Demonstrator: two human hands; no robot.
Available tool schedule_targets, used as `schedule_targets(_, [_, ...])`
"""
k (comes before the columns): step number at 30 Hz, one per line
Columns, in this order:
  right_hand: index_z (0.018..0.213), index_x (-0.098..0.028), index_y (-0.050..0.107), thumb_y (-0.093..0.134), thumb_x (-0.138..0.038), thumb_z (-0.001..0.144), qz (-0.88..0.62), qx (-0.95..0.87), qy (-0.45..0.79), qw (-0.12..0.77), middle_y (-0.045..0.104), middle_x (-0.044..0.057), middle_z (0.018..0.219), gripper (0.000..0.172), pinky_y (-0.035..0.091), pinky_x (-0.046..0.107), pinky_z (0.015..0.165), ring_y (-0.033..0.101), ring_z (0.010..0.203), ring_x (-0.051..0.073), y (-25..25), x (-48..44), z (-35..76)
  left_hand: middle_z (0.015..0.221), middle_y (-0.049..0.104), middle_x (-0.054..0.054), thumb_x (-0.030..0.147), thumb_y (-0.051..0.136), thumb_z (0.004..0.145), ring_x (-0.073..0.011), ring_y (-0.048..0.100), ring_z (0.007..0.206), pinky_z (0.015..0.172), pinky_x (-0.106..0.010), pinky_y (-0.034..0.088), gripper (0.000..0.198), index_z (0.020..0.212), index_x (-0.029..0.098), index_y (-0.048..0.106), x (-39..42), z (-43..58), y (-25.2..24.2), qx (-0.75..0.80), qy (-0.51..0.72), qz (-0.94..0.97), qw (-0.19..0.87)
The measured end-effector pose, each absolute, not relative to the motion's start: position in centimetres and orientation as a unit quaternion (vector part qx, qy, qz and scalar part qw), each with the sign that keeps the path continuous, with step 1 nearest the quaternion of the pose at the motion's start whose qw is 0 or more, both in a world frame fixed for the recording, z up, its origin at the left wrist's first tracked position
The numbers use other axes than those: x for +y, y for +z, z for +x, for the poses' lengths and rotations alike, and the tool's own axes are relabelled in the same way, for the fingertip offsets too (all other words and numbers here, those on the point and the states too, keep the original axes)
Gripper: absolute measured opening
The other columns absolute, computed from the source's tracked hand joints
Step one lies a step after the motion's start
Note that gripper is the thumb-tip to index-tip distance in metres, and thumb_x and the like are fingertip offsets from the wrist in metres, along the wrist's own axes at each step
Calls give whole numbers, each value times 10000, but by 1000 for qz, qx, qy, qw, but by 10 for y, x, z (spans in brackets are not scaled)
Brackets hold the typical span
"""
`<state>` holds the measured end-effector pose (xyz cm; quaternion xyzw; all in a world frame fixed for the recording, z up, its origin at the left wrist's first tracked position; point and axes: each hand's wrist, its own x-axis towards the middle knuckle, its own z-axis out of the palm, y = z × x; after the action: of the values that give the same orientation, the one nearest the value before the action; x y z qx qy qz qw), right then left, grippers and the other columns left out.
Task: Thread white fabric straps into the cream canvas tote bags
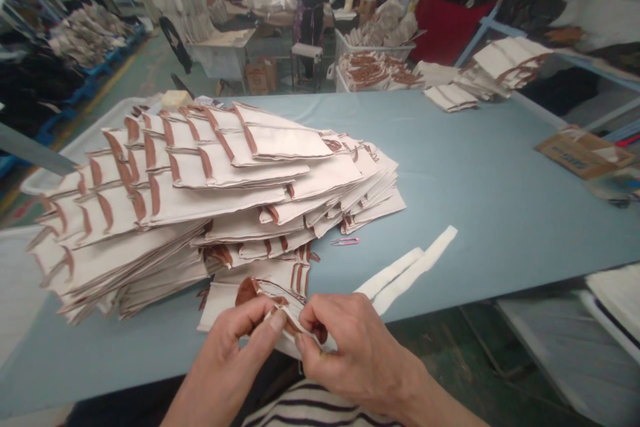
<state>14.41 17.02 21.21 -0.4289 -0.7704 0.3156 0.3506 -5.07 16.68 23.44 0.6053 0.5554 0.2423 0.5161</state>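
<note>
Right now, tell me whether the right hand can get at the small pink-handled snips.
Probably yes, once freed: the right hand is pinching the cream-and-brown cloth, but the snips lie uncovered on the table beyond it, beside the stacked pieces, with nothing apparent blocking the way.

A cream-and-brown cloth (291, 310) is slanting, creased and bunched, at six o'clock, its brown end (245, 291) curling toward ten o'clock, its pale end (329, 344) pointing toward four.

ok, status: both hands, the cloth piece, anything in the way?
Left fingers and right fingers pinching cream cloth piece with brown trim. Piece bunched between them. Large heap of cream, brown-trimmed cloth pieces just ahead; nothing visibly blocking the fingers.
</note>
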Motion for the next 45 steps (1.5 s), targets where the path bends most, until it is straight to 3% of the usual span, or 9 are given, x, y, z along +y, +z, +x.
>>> schedule_targets(5, [716,-225,482,566,-119,758,-458,-728,360,361,563,-43,619,142,346,256,569,509,550,121,211,172,139,682,580,17,427,498,1012,-159,541,662,610,-218,436,400,704,197,608,167,-43,234,577,253,618,471])
schedule_targets(10, [730,-231,455,566,-263,830,-482,-569,576,335,473,-50,636,153,363,234,551,448,587,126,209,177,135,669,566,26,428,546,983,-149,510,642,602,-224,416,375,711,190,645,168,-37,221,608,294,572,467])
schedule_targets(14, [759,-229,449,591,-262,759,-463,-517,634,342,449,-53,666,146,342,234,562,413,620,126,210,176,129,628,458,33,444,539,969,-149,437,621,584,-234,407,403,644,206,535,166,-30,208,607,374,491,501])
schedule_targets(19, [796,-225,455,601,-282,757,-405,-461,710,345,410,-59,701,161,327,232,575,359,642,120,224,177,127,634,491,25,421,554,977,-145,445,607,580,-232,412,394,650,201,554,161,-31,216,597,417,490,479])
schedule_targets(25, [807,-228,470,679,-311,822,-416,-506,674,342,470,-34,756,225,399,251,684,437,721,143,235,172,135,666,658,17,413,638,965,-143,559,604,586,-215,425,330,726,203,729,156,-49,234,566,381,594,426])
schedule_targets(33, [820,-225,562,704,-252,829,-443,-554,612,348,553,-36,696,145,455,230,626,531,653,131,238,164,122,686,573,10,605,648,950,-158,510,645,607,-228,430,443,751,210,686,143,-49,223,563,489,457,485])
schedule_targets(37, [947,-199,648,663,-208,847,-372,-647,514,423,711,8,864,102,519,246,712,605,706,126,250,193,125,693,540,4,630,682,921,-156,478,655,625,-247,414,471,742,194,687,144,-50,227,534,512,414,530])
schedule_targets(41, [990,-174,694,617,-163,937,-228,-738,462,435,783,45,936,94,543,214,659,681,720,118,250,223,129,664,517,12,633,706,906,-151,468,641,624,-251,401,487,713,186,677,143,-49,234,525,512,408,544])
schedule_targets(45, [995,-166,685,583,-187,1031,-142,-808,397,412,820,79,992,111,599,251,865,776,951,155,252,234,133,650,520,23,600,730,906,-144,454,640,618,-245,383,461,689,197,675,140,-48,239,526,517,393,549])
